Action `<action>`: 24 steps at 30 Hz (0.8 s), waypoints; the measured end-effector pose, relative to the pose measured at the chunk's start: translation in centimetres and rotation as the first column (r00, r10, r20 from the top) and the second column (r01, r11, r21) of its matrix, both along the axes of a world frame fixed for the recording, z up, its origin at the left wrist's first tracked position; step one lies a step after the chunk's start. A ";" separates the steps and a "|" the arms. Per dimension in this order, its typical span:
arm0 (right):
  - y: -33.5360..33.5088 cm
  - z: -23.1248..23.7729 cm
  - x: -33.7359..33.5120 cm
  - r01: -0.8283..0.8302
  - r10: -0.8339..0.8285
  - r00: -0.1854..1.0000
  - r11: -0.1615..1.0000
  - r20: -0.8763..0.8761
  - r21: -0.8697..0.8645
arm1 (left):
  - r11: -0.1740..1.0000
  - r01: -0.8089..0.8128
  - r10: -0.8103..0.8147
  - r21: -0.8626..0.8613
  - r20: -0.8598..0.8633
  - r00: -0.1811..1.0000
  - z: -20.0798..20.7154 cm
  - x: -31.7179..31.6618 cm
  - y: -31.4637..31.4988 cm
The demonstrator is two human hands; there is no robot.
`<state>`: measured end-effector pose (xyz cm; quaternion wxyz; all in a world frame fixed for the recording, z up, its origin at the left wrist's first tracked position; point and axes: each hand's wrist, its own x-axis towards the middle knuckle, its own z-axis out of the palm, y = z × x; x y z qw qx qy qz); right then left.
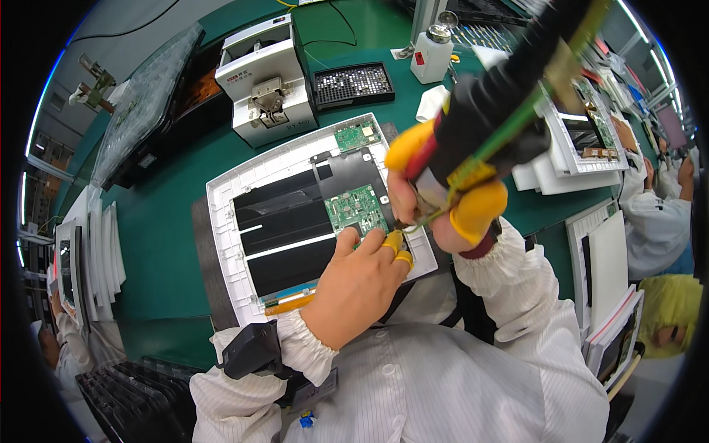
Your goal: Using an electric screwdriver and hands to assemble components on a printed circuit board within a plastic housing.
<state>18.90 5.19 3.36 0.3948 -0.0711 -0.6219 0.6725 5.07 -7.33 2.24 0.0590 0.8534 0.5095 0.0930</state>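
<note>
A power screwdriver with a dark body is gripped in my right hand, which wears yellow finger covers. Its lower end points down at the right edge of a green circuit board. My left hand rests palm down over that board's lower edge. Two of its fingers carry yellow covers and are drawn together beside the driver's tip; whatever they pinch is too small to make out. Beneath both hands lies a white plastic device housing with black panels and a smaller green board at its top corner.
A white screw-feeding machine stands behind the housing, beside a black tray of small metal parts. A white dispenser bottle is farther back. Wrapped panels lie at left. Another housing sits on white foam at right; co-workers are beyond.
</note>
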 end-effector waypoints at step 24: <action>-1.2 0.6 -0.4 0.197 -0.203 0.979 0.971 0.033 0.136 | 0.998 0.005 -0.004 -0.061 0.016 1.000 0.3 -0.2 -0.1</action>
